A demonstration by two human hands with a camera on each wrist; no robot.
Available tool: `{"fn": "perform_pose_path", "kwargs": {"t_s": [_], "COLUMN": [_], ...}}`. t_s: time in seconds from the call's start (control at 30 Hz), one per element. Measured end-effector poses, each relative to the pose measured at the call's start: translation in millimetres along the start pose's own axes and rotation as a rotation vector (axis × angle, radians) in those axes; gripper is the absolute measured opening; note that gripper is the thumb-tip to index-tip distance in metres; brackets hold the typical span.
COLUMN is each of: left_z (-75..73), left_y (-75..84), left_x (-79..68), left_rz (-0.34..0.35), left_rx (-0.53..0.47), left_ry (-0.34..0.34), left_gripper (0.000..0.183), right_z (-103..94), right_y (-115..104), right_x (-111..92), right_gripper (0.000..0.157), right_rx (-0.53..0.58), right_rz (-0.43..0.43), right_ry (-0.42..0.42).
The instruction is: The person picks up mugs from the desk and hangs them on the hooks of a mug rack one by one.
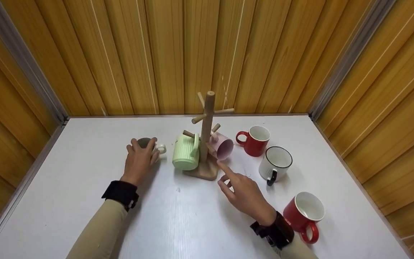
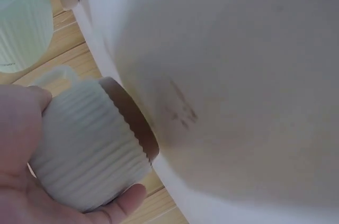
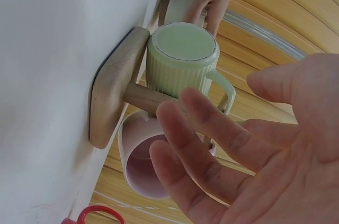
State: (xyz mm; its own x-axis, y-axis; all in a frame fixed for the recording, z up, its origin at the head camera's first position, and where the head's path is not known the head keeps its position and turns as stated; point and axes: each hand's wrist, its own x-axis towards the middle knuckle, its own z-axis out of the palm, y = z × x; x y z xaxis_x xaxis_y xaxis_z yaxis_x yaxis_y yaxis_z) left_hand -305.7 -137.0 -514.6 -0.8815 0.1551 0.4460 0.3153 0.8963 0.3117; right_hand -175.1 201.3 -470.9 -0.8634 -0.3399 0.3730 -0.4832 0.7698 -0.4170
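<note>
My left hand [image 1: 139, 160] grips a ribbed off-white mug [image 2: 90, 144] from above, its fingers spread around the rim. The mug has a brown band at its base, which is at the table, and its handle points right in the head view. Right of it, a wooden mug tree [image 1: 207, 144] bears a light green ribbed mug [image 1: 186, 153] and a pink mug [image 1: 223, 147], both tilted on pegs. My right hand [image 1: 244, 192] holds nothing; its fingers are loosely bent in front of the tree's base, close to the pink mug.
On the right side of the white table [image 1: 178, 223] stand a red mug [image 1: 255, 144], a white mug with a black rim and handle [image 1: 273, 167], and another red mug [image 1: 298, 214] beside my right wrist. Upper pegs of the tree carry no mugs. Wood-patterned walls [image 1: 171, 57] enclose the table.
</note>
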Motion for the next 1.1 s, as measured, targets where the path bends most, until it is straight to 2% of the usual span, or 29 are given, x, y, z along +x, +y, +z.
{"fn": "perform_pose_path", "kwargs": {"t_s": [0.13, 0.33, 0.67, 0.87, 1.1], "left_z": [-13.4, -38.8, -64.0, -74.0, -77.4], "left_y": [2.2, 19.8, 62.1, 85.3, 110.9], "left_x": [-4.5, -8.8, -17.4, -22.6, -32.0], "left_rz": [-0.059, -0.113, -0.047, -0.002, -0.031], "left_rx": [-0.074, -0.206, -0.355, -0.449, -0.629], "left_ry": [0.029, 0.093, 0.184, 0.181, 0.17], "left_gripper": [0.043, 0.045, 0.042, 0.039, 0.039], "right_z": [-0.2, -2.7, -1.5, -0.1, 6.6], "right_y": [-1, -2, -4, -6, -7], "right_x": [2, 7, 11, 11, 8], "right_gripper": [0.058, 0.057, 0.057, 0.058, 0.06], "right_rx": [-0.003, -0.023, -0.043, -0.023, 0.012], "right_rz": [-0.005, -0.028, -0.064, -0.055, -0.054], "right_ry": [-0.014, -0.018, -0.005, -0.009, 0.006]}}
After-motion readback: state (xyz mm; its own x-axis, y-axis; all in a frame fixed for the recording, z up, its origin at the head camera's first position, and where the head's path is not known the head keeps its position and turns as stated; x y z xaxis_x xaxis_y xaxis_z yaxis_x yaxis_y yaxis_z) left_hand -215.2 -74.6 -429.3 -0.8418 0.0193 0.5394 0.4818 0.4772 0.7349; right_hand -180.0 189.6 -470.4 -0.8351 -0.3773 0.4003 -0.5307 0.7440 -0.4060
